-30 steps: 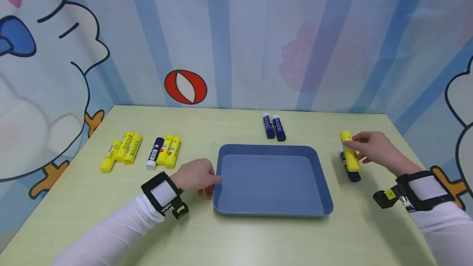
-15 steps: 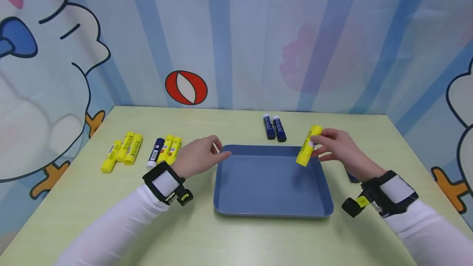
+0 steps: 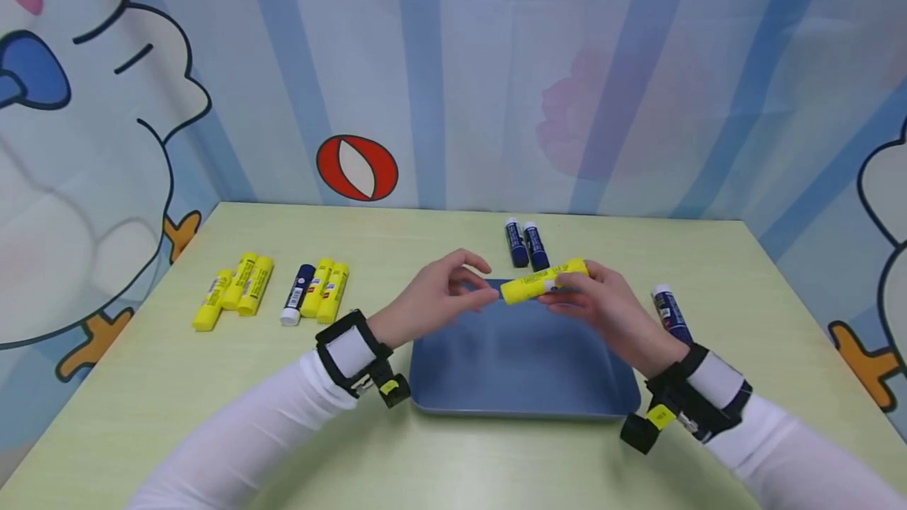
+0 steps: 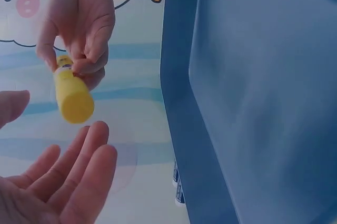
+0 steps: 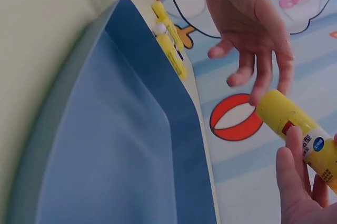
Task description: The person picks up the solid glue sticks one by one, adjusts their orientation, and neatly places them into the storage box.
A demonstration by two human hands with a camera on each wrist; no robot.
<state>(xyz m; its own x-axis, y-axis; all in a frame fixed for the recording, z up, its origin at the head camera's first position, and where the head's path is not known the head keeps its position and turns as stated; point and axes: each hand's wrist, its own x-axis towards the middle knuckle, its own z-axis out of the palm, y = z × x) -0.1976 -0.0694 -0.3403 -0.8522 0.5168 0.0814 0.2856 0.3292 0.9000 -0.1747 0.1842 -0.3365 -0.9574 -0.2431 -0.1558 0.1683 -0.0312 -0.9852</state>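
Over the far part of the blue tray (image 3: 524, 376), my right hand (image 3: 612, 313) pinches a yellow glue stick (image 3: 531, 287) between thumb and fingers, its free end pointing left. My left hand (image 3: 439, 301) is beside that end, thumb and fingers apart. In the left wrist view a gap shows between the left hand (image 4: 63, 187) and the glue stick (image 4: 75, 98). The right wrist view shows a label on the glue stick (image 5: 300, 134), with the left hand's fingers (image 5: 258, 84) close to its end; whether they touch cannot be told there.
Several yellow glue sticks (image 3: 255, 286) lie at the left, with a dark blue one (image 3: 298, 293) among them. Two dark blue glue sticks (image 3: 535, 246) lie behind the tray. Another dark blue glue stick (image 3: 670, 313) lies right of it, partly hidden by my right hand.
My right hand has carried the yellow glue stick from the right side leftward over the tray, turning it nearly level. My left hand has left the tray's left rim and moved right towards it.
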